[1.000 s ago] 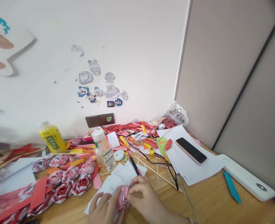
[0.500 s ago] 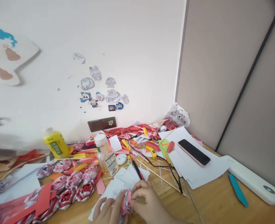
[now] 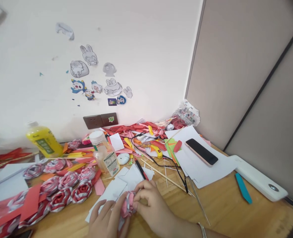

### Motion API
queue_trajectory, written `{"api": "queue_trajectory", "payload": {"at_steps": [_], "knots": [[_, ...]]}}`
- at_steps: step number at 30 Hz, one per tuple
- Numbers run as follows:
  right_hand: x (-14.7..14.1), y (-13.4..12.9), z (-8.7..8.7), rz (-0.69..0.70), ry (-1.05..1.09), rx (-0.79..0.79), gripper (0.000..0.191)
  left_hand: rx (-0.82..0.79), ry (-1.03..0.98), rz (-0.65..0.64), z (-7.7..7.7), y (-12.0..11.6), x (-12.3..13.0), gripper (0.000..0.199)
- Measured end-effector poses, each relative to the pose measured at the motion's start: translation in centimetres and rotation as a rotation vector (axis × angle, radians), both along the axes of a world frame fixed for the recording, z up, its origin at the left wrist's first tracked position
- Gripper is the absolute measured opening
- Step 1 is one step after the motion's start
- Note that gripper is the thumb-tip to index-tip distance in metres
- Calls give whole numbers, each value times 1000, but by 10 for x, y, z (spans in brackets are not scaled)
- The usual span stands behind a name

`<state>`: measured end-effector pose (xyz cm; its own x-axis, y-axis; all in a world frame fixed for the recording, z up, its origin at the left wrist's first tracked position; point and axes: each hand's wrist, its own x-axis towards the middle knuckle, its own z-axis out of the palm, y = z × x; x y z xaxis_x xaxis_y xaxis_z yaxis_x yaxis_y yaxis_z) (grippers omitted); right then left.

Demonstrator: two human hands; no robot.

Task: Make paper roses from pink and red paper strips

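A pink and white paper rose (image 3: 127,204) is held between my two hands, low in the middle of the view. My left hand (image 3: 108,216) has its fingers wrapped round the rose's left side and underside. From the right, my right hand (image 3: 152,205) pinches the rose's edge between thumb and fingers. White paper sheets (image 3: 111,195) lie under and behind the hands. Just beyond the fingers a black and red pen (image 3: 141,169) rests on that paper. Several finished paper roses (image 3: 81,191), pink and red with white, lie to the left.
Behind stand a clear bottle (image 3: 105,153) and a yellow bottle (image 3: 44,140). Coloured paper strips (image 3: 136,129) pile along the wall. A yellow glue gun (image 3: 156,150) trails a black cord. On the right lie a phone (image 3: 201,151), a teal strip (image 3: 243,188) and a white device (image 3: 258,178).
The view has tilted down and turned slightly right, so the scene sits higher and further left. Both hands stay on the paper rose, and a bracelet now shows on the right wrist.
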<state>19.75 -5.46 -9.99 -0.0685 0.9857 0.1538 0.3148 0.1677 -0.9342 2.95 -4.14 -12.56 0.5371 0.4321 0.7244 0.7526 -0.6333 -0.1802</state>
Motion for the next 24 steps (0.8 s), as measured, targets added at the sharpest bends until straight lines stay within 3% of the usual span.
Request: {"api": "queue_trajectory", "payload": {"at_steps": [7,15,24], "knots": [[3,0,5,-15,-4,-64,14,-91,-101,-12,11,-8,10,25],[5,-1,5,-12,29,-81,10,-71,-98,-16,9,-10,11,24],[11,0,14,19,-71,-36,10,-167,-123,-12,5,-11,8,28]]}}
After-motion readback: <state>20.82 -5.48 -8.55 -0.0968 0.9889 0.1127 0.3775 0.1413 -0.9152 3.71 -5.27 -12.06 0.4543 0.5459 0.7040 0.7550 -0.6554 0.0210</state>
